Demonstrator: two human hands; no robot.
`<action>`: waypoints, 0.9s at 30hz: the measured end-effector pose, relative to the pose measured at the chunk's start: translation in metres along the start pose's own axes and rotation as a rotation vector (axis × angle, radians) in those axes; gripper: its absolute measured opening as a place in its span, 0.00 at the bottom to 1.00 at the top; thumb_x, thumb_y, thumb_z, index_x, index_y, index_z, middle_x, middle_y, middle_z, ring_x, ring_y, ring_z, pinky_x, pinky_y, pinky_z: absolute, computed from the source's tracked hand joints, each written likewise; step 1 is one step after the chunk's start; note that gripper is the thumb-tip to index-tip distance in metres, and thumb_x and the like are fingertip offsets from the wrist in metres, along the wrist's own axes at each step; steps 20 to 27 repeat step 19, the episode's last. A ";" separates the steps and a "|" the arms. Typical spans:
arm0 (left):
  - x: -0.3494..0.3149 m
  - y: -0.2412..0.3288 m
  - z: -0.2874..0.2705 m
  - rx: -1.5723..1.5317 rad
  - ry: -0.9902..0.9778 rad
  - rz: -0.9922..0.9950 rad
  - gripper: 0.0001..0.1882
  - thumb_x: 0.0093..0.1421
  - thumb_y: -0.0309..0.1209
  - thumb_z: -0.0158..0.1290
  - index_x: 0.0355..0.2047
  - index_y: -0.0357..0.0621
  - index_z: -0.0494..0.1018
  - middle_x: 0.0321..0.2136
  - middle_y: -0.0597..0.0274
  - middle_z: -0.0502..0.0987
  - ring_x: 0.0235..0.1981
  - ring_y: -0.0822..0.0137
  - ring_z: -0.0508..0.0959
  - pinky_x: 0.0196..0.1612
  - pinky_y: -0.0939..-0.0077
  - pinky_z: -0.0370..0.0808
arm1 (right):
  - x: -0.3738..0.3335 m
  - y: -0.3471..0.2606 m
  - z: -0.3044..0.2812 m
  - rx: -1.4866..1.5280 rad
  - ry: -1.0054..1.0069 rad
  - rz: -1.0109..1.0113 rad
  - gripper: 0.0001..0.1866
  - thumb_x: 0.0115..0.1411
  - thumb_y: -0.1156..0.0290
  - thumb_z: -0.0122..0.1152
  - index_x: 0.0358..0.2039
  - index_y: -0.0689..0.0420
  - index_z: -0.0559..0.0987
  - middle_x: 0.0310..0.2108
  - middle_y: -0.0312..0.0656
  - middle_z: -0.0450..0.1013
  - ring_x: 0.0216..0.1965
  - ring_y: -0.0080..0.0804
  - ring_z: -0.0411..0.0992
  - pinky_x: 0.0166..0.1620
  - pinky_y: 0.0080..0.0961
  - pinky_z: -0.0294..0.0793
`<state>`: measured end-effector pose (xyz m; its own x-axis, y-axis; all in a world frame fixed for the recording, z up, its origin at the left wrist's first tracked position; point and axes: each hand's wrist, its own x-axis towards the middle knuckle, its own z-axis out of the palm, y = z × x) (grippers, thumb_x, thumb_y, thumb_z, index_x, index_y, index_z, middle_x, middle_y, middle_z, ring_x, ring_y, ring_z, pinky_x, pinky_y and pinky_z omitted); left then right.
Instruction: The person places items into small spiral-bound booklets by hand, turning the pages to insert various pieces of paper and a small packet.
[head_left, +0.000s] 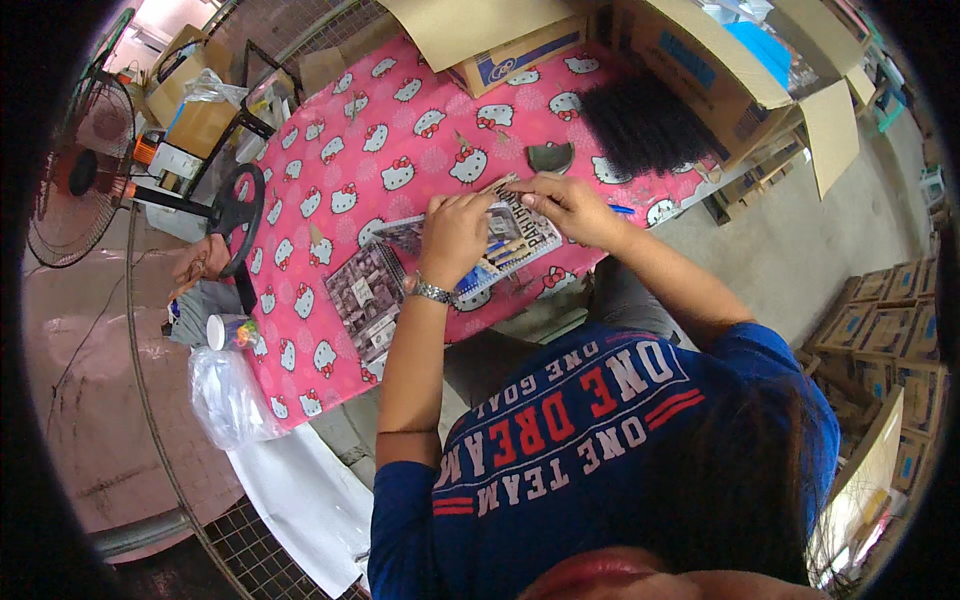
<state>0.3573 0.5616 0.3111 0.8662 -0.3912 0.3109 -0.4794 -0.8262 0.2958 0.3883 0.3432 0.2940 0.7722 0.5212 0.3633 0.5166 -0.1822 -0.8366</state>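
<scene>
A spiral notebook (535, 238) with a printed photo cover lies aslant before me on a pink patterned tablecloth. My left hand (458, 238) rests over its left part, fingers bent and closed at the far edge. At the upper corner, my right hand (568, 207) is closed, thumb and forefinger pinched at the cover's edge; any small thing between them is hidden. Left of my left wrist lies a second notebook (362, 300) with a dark photo cover. A blue pen (622, 210) is beside my right hand, and a dark green half-round piece (550, 157) sits just beyond.
A pile of black bristly strips (648, 122) lies at the far right, beside a large open carton (705, 75). Another cardboard box (520, 65) stands at the back. On the left are a fan (82, 160), a black ring-shaped handle (240, 220) and a plastic bag (230, 395).
</scene>
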 end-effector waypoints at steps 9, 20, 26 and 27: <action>0.004 0.002 -0.003 -0.056 -0.013 0.007 0.12 0.59 0.32 0.53 0.41 0.42 0.77 0.36 0.54 0.80 0.39 0.54 0.77 0.47 0.61 0.65 | 0.011 0.009 -0.013 -0.261 0.078 -0.214 0.12 0.53 0.78 0.60 0.40 0.59 0.79 0.36 0.47 0.72 0.42 0.48 0.72 0.45 0.38 0.72; 0.009 0.003 0.000 -0.066 -0.040 -0.030 0.12 0.59 0.35 0.54 0.41 0.44 0.78 0.36 0.54 0.80 0.40 0.55 0.77 0.47 0.62 0.65 | 0.006 0.016 -0.008 -0.044 0.046 -0.184 0.14 0.51 0.82 0.58 0.40 0.59 0.79 0.37 0.47 0.72 0.45 0.47 0.71 0.47 0.37 0.71; 0.009 0.003 0.000 -0.066 -0.040 -0.030 0.12 0.59 0.35 0.54 0.41 0.44 0.78 0.36 0.54 0.80 0.40 0.55 0.77 0.47 0.62 0.65 | 0.006 0.016 -0.008 -0.044 0.046 -0.184 0.14 0.51 0.82 0.58 0.40 0.59 0.79 0.37 0.47 0.72 0.45 0.47 0.71 0.47 0.37 0.71; 0.009 0.003 0.000 -0.066 -0.040 -0.030 0.12 0.59 0.35 0.54 0.41 0.44 0.78 0.36 0.54 0.80 0.40 0.55 0.77 0.47 0.62 0.65 | 0.006 0.016 -0.008 -0.044 0.046 -0.184 0.14 0.51 0.82 0.58 0.40 0.59 0.79 0.37 0.47 0.72 0.45 0.47 0.71 0.47 0.37 0.71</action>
